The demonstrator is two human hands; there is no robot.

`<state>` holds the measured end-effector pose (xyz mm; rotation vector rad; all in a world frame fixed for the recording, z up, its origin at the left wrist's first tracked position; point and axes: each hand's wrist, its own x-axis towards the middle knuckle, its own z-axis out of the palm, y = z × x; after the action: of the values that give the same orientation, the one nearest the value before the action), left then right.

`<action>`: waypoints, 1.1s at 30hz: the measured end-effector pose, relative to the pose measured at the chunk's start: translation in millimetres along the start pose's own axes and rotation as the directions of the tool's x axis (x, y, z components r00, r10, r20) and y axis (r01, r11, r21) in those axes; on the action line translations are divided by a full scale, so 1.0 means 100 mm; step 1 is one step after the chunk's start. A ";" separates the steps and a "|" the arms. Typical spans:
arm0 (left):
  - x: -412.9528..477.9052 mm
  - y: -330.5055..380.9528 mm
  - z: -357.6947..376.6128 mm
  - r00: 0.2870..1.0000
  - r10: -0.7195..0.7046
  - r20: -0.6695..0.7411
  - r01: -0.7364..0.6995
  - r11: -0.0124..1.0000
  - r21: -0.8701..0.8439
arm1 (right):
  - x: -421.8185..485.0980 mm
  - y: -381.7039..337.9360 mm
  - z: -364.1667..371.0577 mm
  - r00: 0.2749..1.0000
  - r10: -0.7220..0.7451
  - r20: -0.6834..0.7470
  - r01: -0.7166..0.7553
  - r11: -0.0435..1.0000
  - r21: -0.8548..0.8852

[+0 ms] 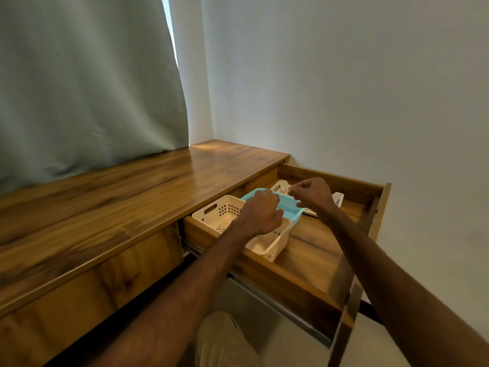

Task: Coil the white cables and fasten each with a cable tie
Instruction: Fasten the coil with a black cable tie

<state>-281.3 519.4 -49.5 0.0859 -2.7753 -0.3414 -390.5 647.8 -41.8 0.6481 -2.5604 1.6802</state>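
Both my hands reach into an open wooden drawer. My left hand is curled, its fingers over the rim of a turquoise basket; what it holds is hidden. My right hand hovers over a white basket at the back and pinches something small and pale, too small to name. A cream basket stands nearest the front left, with a pale cable bit lying inside.
The wooden sideboard top stretches left under a grey curtain. A white wall closes off the back and right. The drawer's front panel juts toward me. My knee in beige trousers is below.
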 end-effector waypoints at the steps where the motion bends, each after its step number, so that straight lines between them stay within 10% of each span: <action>1: -0.13 0.09 -0.05 1.000 0.013 -0.014 -0.013 1.000 -0.020 | -0.15 -0.03 -0.06 1.000 0.001 0.011 -0.001 1.000 0.029; 8: -0.98 0.78 -0.12 0.996 0.086 -0.020 -0.089 0.974 -0.209 | -1.27 0.11 -0.41 0.993 -0.041 -0.109 0.049 0.996 0.073; 14: -1.42 1.16 0.17 0.935 0.238 0.262 -0.138 0.927 -0.349 | -2.00 0.50 -0.42 0.911 0.060 -0.408 -0.092 0.994 -0.059; 18: -1.55 1.17 0.33 0.908 0.306 0.286 -0.266 0.949 -0.172 | -2.14 0.73 -0.26 0.929 0.288 -0.233 -0.260 0.955 0.141; 33: -1.41 0.51 0.38 0.990 0.120 0.078 -0.121 0.993 0.002 | -1.75 0.55 0.34 0.970 0.243 -0.024 -0.238 0.962 0.132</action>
<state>-162.9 590.9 -117.4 -0.0950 -2.8421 -0.3101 -242.1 694.8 -144.9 0.3102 -2.6100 1.9197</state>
